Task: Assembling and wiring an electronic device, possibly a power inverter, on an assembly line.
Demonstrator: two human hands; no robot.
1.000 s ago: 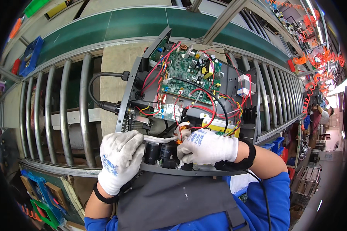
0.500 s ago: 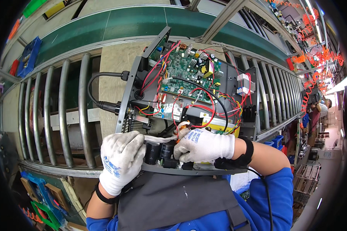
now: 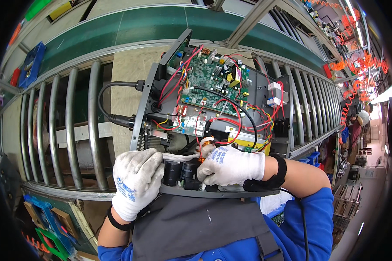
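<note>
In front of me an opened dark grey metal chassis holds a large green circuit board and many wires. My left hand, in a white knit glove, is closed at the near left corner, its fingers around one end of a thick white sleeved cable. That cable runs over two black cylindrical capacitors toward an orange copper coil. Beside the coil my right hand, gloved too, has curled fingers pressed down next to the capacitors. What its fingertips grip is hidden under the hand.
The chassis rests on a pale board over a roller conveyor. A black cable with a connector loops from its left side. Blue bins stand at far left; a metal post rises behind. Orange coiled hoses hang right.
My right hand has shifted very slightly, and the right elbow has moved a little outward. My left hand and the chassis stay in place.
</note>
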